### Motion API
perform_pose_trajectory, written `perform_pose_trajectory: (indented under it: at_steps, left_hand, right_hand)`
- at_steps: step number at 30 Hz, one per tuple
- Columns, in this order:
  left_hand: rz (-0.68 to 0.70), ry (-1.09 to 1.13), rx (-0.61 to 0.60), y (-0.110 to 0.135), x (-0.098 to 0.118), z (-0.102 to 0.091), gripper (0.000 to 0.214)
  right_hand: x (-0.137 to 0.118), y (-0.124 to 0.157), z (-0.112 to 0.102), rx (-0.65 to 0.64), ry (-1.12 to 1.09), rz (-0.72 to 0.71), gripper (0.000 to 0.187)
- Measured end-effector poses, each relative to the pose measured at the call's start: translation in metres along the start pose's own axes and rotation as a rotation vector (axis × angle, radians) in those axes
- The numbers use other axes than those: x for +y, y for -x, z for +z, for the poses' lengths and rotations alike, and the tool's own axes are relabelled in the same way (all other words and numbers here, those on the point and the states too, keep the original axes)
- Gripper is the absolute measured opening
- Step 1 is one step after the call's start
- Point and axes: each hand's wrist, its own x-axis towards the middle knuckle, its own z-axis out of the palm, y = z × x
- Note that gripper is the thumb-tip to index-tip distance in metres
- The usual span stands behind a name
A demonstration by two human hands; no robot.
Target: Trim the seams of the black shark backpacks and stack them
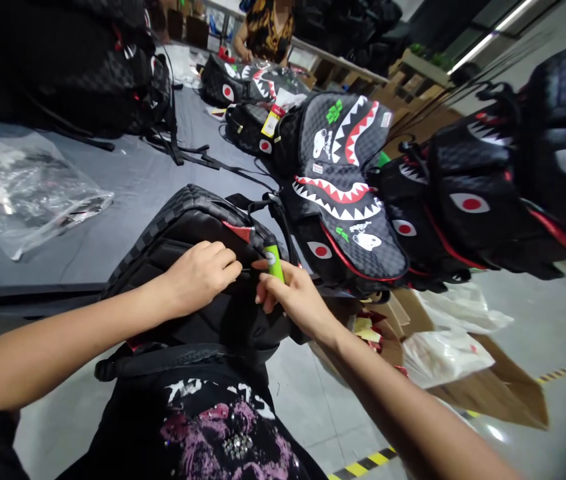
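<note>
A black checkered backpack [163, 233] lies on the table edge against my body, its padded back panel and straps facing me. My left hand [207, 270] is closed in a pinch just above the panel; what its fingertips hold is too small to make out. Close on its right, my right hand [290, 287] grips a lime-green lighter [273, 261] with a dark top, held upright between thumb and fingers. The right fingertips point toward the left hand, a small gap apart. A red patch [239, 231] shows on the pack just beyond the hands.
Shark-mouth backpacks [350, 200] crowd the table's right side, with more [473, 200] in a row beyond. Dark bags [63, 73] pile up at back left, above a clear plastic bag [27, 187]. A cardboard box [503, 380] stands on the floor at right. Across the table is another person [267, 30].
</note>
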Motion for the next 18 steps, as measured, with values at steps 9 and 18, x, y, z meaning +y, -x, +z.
perform_pose_trajectory:
  at_steps: [9,18]
  left_hand:
    - [0.132,-0.029,-0.376,-0.055,-0.014,-0.043,0.018]
    - [-0.072,-0.12,-0.304,-0.075,-0.037,-0.013,0.075]
  right_hand:
    - [0.054,-0.006,-0.006,0.062,0.442,-0.528,0.046]
    - [0.084,-0.015,-0.008,-0.058,0.451,-0.727,0.046]
